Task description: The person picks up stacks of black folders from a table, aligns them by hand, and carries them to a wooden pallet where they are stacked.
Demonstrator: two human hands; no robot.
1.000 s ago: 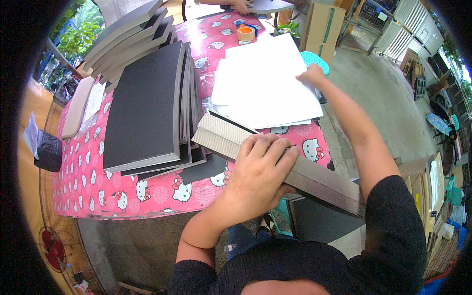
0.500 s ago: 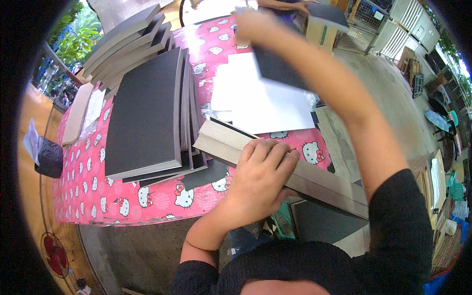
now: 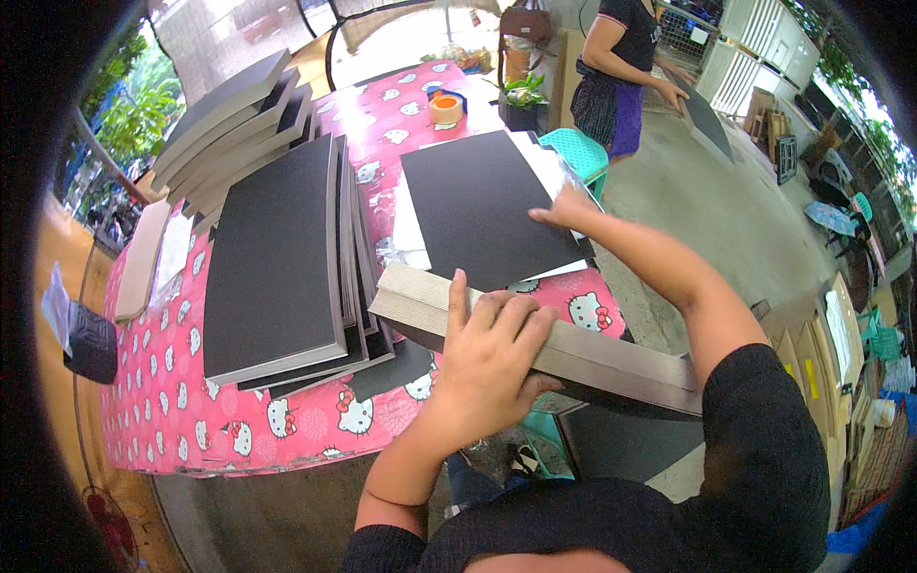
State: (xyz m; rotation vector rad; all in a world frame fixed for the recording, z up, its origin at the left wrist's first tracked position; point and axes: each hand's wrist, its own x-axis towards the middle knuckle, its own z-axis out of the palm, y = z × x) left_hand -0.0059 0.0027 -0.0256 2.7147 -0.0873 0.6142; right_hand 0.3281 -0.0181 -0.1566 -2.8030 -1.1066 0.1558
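A long bundle of thin boards (image 3: pixel 611 358), grey and ridged along its edges and dark on its side, is tilted against the front of the table. My left hand (image 3: pixel 492 349) lies across its top with the fingers curled over it, gripping. Beyond it, a black sheet (image 3: pixel 478 201) rests flat on white papers (image 3: pixel 409 229). My right hand (image 3: pixel 568 210) is at the sheet's right edge, thumb stretched over the black surface and the other fingers spread and partly blurred. Left of the bundle, a stack of black boards (image 3: pixel 277 258) with grey edges stands on the table.
A pink patterned cloth covers the table (image 3: pixel 239 411). Another stack of black boards (image 3: pixel 224 115) leans at the far left. A roll of tape (image 3: pixel 445 110) sits at the back. Behind a turquoise stool (image 3: pixel 576 153), a person (image 3: pixel 621 67) carries a black board (image 3: pixel 707 124).
My right arm has swung back from the far side toward me. The black sheet now covers the white papers. My left hand stays on the bundle. The other person has moved away with a board.
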